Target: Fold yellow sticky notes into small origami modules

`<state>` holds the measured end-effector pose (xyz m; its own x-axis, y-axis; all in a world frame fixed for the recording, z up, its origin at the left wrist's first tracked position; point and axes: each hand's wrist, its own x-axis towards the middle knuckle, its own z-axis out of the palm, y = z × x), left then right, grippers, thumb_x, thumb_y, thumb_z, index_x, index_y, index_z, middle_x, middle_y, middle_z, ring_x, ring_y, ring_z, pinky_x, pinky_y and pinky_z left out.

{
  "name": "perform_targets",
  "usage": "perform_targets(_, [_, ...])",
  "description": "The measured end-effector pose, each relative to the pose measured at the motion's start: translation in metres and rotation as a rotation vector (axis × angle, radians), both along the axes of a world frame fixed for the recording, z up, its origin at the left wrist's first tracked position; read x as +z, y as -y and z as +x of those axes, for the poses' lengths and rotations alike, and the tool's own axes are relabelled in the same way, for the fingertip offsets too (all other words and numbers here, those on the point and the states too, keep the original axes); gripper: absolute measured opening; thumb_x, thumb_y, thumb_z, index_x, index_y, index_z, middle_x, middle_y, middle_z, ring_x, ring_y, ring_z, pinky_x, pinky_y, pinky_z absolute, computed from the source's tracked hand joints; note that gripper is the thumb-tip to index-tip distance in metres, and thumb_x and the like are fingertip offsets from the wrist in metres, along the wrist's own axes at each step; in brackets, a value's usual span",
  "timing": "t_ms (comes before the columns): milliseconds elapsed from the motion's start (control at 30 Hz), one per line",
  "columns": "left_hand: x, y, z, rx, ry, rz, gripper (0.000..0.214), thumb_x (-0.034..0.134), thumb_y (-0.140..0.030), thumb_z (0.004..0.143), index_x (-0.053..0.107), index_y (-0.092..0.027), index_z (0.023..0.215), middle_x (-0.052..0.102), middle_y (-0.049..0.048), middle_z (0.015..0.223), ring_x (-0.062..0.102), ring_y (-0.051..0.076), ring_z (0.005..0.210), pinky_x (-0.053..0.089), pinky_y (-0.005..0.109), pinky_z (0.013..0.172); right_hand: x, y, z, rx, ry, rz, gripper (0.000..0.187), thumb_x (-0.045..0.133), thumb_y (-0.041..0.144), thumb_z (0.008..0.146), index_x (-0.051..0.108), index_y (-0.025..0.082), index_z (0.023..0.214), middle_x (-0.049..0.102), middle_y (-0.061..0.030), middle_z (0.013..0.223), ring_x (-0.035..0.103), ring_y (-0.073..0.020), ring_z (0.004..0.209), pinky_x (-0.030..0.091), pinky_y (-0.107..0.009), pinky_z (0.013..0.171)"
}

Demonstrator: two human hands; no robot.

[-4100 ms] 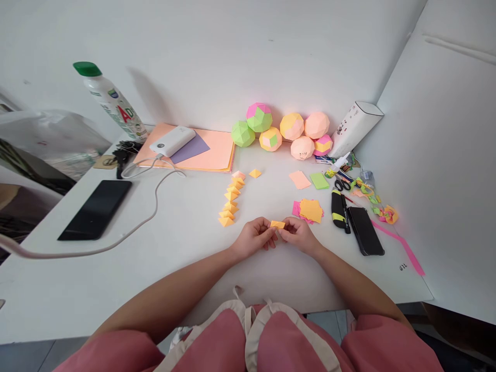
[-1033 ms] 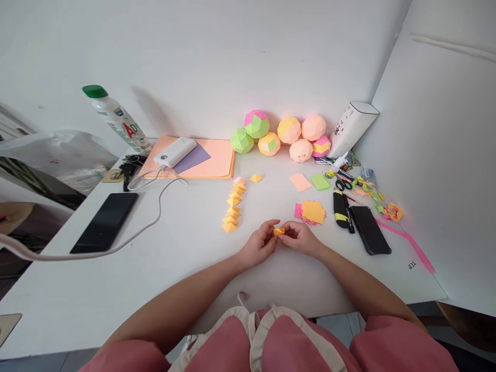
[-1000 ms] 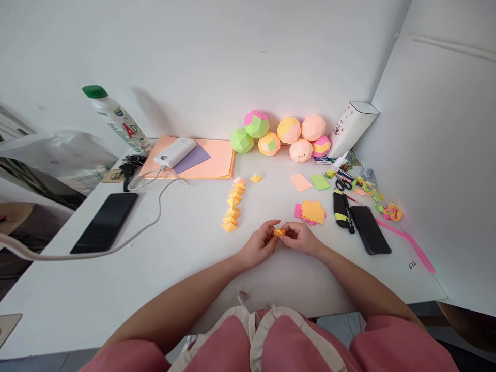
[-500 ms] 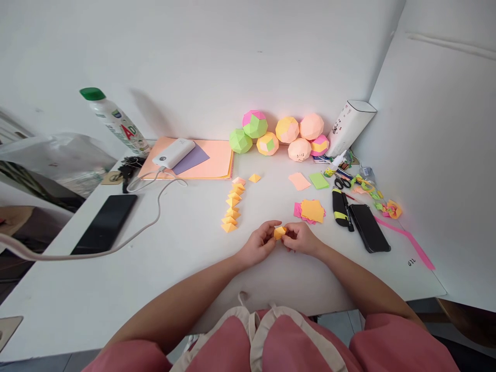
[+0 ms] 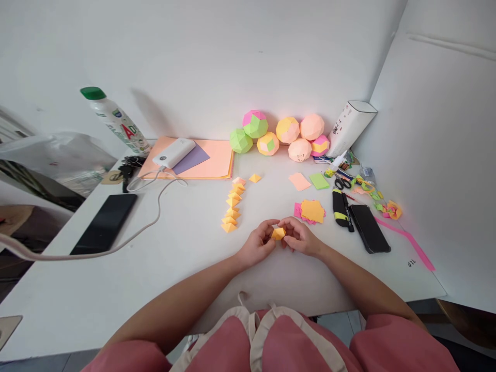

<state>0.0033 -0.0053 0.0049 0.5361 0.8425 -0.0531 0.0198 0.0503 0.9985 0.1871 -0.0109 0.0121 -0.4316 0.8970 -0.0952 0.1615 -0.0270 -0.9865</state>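
Note:
My left hand [image 5: 259,243] and my right hand [image 5: 299,236] meet over the white table [image 5: 186,248], both pinching a small folded orange paper piece [image 5: 278,233] between fingertips. To the left of my hands runs a row of several folded orange paper units [image 5: 233,205]. A small stack of orange and pink square papers [image 5: 310,211] lies just beyond my right hand.
Several paper polyhedron balls [image 5: 279,135] sit at the back wall. A power bank [image 5: 174,152] rests on peach sheets, its cable crossing left. A black phone [image 5: 105,222] lies left, another phone [image 5: 369,228] and a marker [image 5: 340,208] right, a bottle [image 5: 113,120] back left.
The orange piece went from a flat strip to a smaller, puffed, folded shape between my fingertips. My hands stayed in the same spot; the head view shifted slightly.

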Motion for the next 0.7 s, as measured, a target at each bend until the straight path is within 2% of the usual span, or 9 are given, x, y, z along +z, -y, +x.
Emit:
perform_targets(67, [0.0001,0.0002,0.0009,0.008,-0.021,0.019,0.039,0.051,-0.020,0.076,0.044,-0.019,0.115,0.028,-0.0076,0.060,0.030,0.007,0.053,0.029,0.021,0.053,-0.0016,0.0007,-0.0015,-0.047,-0.009,0.054,0.026,0.056,0.020,0.075,0.047,0.019,0.100,0.057,-0.0007,0.081,0.056,-0.0093,0.059,0.045,-0.020,0.046])
perform_targets(167, [-0.0007,0.0003,0.0020,0.022,-0.014,0.016,0.038,0.053,-0.022,0.076,0.045,-0.018,0.113,0.030,-0.0075,0.061,0.033,0.007,0.054,0.032,0.021,0.053,-0.0045,0.0006,-0.0032,-0.130,-0.010,0.078,0.018,0.055,0.026,0.080,0.050,0.019,0.094,0.055,0.0035,0.066,0.055,-0.0086,0.052,0.047,-0.023,0.051])
perform_targets(333, [0.0009,-0.0011,0.0023,0.046,0.040,-0.124,0.042,0.056,-0.034,0.078,0.042,-0.018,0.114,0.050,-0.0016,0.074,0.047,0.008,0.058,0.040,0.022,0.053,-0.0015,-0.0012,-0.0034,-0.185,-0.107,-0.010,0.018,0.053,0.031,0.083,0.047,0.018,0.094,0.061,0.0017,0.064,0.060,-0.0124,0.055,0.049,-0.027,0.052])
perform_targets(433, [0.0009,-0.0028,0.0023,0.025,0.043,-0.149,0.031,0.051,-0.043,0.081,0.050,-0.015,0.095,0.054,-0.0006,0.067,0.051,0.009,0.056,0.042,0.022,0.051,0.0012,-0.0007,-0.0034,-0.173,-0.131,-0.010,0.017,0.053,0.031,0.083,0.047,0.019,0.093,0.063,0.0004,0.066,0.062,-0.0130,0.056,0.049,-0.027,0.052])
perform_targets(533, [-0.0013,-0.0047,0.0028,0.060,0.061,-0.157,0.034,0.048,-0.050,0.082,0.048,-0.016,0.076,0.055,-0.0013,0.060,0.052,0.009,0.053,0.043,0.023,0.050,-0.0004,0.0014,-0.0032,-0.127,-0.109,0.023,0.015,0.052,0.030,0.083,0.048,0.018,0.092,0.065,-0.0019,0.072,0.063,-0.0135,0.058,0.050,-0.028,0.054])
perform_targets(700, [-0.0019,-0.0079,0.0025,0.141,0.116,-0.237,0.037,0.051,-0.053,0.079,0.044,-0.017,0.073,0.054,-0.0034,0.053,0.051,0.009,0.047,0.043,0.023,0.047,-0.0068,0.0044,-0.0019,-0.032,-0.003,0.173,0.014,0.050,0.025,0.084,0.050,0.019,0.096,0.067,-0.0052,0.080,0.065,-0.0147,0.065,0.052,-0.029,0.057])
